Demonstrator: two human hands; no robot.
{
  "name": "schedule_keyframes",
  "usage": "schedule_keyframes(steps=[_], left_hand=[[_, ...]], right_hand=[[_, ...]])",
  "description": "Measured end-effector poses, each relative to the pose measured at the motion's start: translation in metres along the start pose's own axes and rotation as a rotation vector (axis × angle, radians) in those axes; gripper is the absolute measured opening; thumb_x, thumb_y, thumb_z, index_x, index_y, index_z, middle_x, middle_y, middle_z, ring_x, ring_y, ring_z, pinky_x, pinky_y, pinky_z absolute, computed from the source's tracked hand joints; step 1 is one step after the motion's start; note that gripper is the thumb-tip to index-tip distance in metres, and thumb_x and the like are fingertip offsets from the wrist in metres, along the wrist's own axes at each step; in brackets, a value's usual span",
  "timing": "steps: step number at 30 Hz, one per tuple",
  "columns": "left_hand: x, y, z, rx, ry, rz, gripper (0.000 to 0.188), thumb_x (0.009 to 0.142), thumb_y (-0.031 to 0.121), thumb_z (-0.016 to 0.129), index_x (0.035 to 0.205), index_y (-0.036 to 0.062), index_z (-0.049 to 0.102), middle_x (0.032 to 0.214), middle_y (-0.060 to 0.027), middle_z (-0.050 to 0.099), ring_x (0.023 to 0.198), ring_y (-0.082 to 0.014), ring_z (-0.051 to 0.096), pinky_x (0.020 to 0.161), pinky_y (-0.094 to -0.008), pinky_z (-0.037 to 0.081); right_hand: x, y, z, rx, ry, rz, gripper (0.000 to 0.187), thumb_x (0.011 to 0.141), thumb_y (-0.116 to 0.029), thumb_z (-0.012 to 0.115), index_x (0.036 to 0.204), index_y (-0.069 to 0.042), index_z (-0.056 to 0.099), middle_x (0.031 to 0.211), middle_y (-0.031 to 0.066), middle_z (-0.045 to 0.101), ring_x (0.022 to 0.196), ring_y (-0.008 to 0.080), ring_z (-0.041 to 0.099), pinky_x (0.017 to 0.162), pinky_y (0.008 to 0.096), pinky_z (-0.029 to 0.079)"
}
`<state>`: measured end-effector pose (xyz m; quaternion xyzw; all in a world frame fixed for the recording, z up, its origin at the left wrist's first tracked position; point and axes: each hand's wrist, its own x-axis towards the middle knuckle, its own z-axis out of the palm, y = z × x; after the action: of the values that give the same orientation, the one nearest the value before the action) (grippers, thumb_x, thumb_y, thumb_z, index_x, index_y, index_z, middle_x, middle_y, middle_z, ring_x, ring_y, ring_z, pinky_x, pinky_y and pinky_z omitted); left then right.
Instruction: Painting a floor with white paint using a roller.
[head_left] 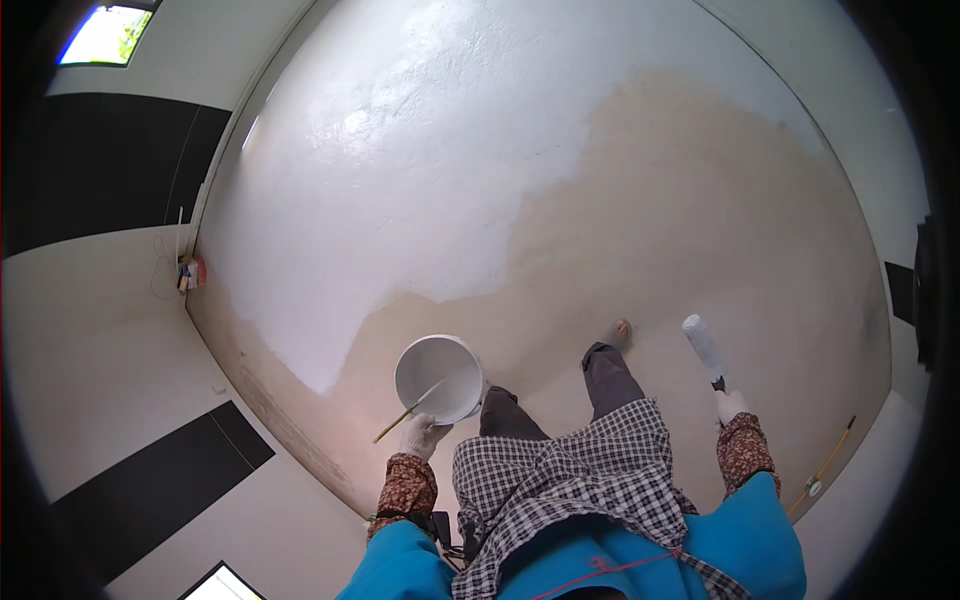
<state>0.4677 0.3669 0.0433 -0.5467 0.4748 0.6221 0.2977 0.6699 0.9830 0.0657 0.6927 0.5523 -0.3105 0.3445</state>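
My left hand (422, 437), in a white glove, is closed on the near rim of a white bucket (402, 372). A slim stick (408, 411) with a yellowish handle rests across the bucket's rim, its paler end inside. Off to the right, my gloved right hand (731, 405) grips the dark handle of a paint roller (704, 343). The roller's sleeve is white and points away from me, apart from the bucket. Wet white coating (400, 200) covers much of the floor beyond the bucket.
Bare brownish floor (680, 200) stretches ahead and to the right of the coating's uneven edge. A yellow pole (832, 452) lies by the right wall. Small items (190, 274) sit in the left corner. White walls with dark panels (165, 490) border the floor.
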Motion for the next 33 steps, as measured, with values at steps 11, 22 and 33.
schedule_keyframes(steps=[11, 22, 33], left_hand=[[-0.001, 0.042, 0.173, 0.223, -0.251, 0.105, 0.051, 0.079, -0.002, 0.045, 0.128, -0.0121, 0.039, 0.122, -0.0265, 0.054, 0.108, -0.0435, 0.059, 0.094, -0.0563, 0.051], [-0.110, 0.185, 0.342, 0.414, -0.431, 0.294, 0.044, 0.082, 0.000, 0.051, 0.125, -0.0075, 0.043, 0.112, -0.0209, 0.059, 0.096, -0.0340, 0.066, 0.083, -0.0473, 0.058], [-0.253, 0.116, 0.240, 0.363, -0.488, 0.364, 0.045, 0.081, -0.001, 0.051, 0.125, -0.0051, 0.044, 0.110, -0.0186, 0.060, 0.094, -0.0309, 0.066, 0.083, -0.0438, 0.058]], right_hand=[[0.021, 0.011, -0.094, 0.103, -0.005, -0.120, 0.040, 0.087, -0.024, 0.049, 0.109, 0.008, 0.052, 0.060, 0.0139, 0.059, 0.046, 0.0265, 0.060, 0.045, 0.0403, 0.050], [-0.067, -0.070, -0.192, 0.392, -0.074, -0.047, 0.031, 0.090, -0.024, 0.053, 0.104, 0.004, 0.050, 0.052, 0.0101, 0.050, 0.037, 0.0234, 0.048, 0.033, 0.0393, 0.035], [-0.175, 0.046, -0.251, 0.192, -0.046, -0.011, 0.033, 0.089, -0.025, 0.054, 0.096, 0.007, 0.049, 0.051, 0.0123, 0.052, 0.037, 0.0253, 0.051, 0.036, 0.0396, 0.037]])
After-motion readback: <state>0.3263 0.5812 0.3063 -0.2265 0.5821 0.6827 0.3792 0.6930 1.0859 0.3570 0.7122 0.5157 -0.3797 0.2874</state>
